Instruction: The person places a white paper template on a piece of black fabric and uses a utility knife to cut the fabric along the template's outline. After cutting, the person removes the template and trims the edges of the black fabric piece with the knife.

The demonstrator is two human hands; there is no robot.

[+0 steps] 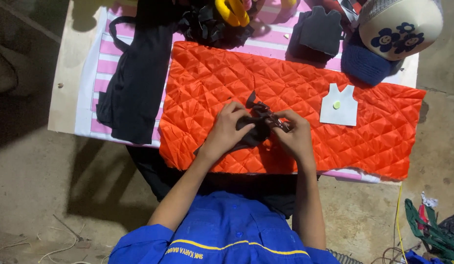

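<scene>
Crumpled black fabric scrap (254, 128) on quilted orange cloth (374, 132)

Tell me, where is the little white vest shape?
In the head view, the white vest shape lies flat on the orange quilted fabric, right of both hands and below the cap.

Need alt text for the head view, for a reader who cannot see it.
Both hands, left hand and right hand, grip a small black fabric piece over an orange quilted cloth on a table. A white vest-shaped cutout lies to the right.
</scene>
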